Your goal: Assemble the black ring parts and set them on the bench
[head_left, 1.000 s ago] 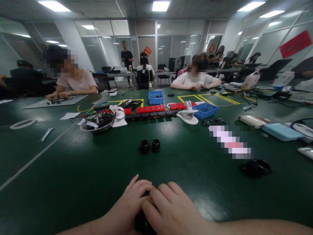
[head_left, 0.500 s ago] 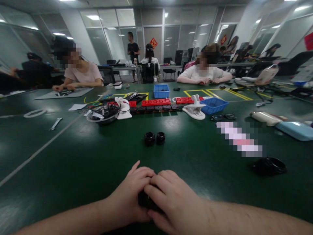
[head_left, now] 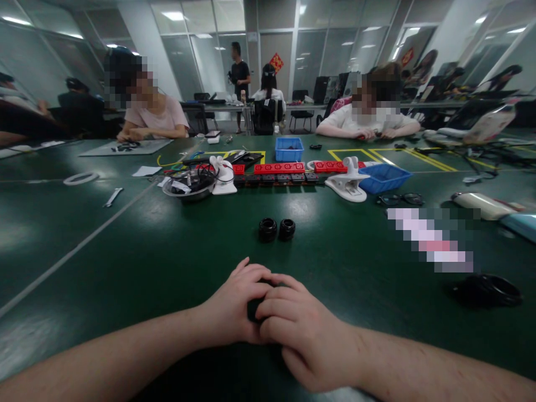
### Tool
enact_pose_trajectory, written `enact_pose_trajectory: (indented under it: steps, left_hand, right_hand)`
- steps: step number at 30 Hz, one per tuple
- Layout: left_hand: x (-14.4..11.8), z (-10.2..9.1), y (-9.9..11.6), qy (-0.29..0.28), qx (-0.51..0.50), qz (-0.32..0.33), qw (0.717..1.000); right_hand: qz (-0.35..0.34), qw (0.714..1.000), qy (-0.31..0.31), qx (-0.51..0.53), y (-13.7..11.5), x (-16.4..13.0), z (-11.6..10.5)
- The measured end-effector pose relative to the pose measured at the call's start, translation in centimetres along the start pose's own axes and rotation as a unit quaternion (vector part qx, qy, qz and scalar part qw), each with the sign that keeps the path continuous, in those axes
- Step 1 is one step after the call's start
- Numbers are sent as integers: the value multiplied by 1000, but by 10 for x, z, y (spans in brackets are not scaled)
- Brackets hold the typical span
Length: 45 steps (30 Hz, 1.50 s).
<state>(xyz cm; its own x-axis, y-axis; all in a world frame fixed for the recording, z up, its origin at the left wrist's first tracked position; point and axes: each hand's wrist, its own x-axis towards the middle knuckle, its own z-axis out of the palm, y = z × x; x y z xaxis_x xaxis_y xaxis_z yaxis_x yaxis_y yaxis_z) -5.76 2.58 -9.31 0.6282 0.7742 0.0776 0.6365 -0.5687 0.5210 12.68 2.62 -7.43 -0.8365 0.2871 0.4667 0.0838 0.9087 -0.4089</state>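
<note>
Two hands meet at the near edge of the green table [head_left: 125, 262]: the left hand [head_left: 234, 310] and right hand [head_left: 299, 332] are both curled tight around one small black part [head_left: 254, 309], mostly hidden between them. It looks like hard, light plastic, best gripped by its rim. Two similar black rings [head_left: 277, 229] sit just beyond.

Beneath the hands, the dark green table top [head_left: 138, 262] looks smooth and semi-glossy, reflecting ceiling lights. Just beyond the fingers, two small black ribbed plastic rings [head_left: 277, 229] look matt.
</note>
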Motion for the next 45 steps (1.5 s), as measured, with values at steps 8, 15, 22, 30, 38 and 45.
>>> enact_pose_trajectory:
  steps: [8, 15, 22, 30, 38, 45]
  left_hand:
    - [1, 4, 0, 9, 20, 6, 1000]
    - [-2, 0, -1, 3, 10, 7, 1000]
    - [-3, -3, 1, -19, -7, -11, 1000]
    - [-2, -5, 6, -22, -3, -28, 999]
    - [-2, -1, 4, -6, 11, -9, 1000]
    - [-1, -1, 6, 0, 13, -17, 1000]
  right_hand:
    - [4, 999, -26, -22, 3, -3, -5]
    - [66, 991, 94, -74, -11, -2, -18]
    - [146, 982, 56, -103, -10, -3, -6]
    - [84, 993, 37, -68, -8, -3, -3]
    - [-38, 997, 71, -16, 2, -4, -2]
    - [-48, 995, 78, -31, 2, -4, 1]
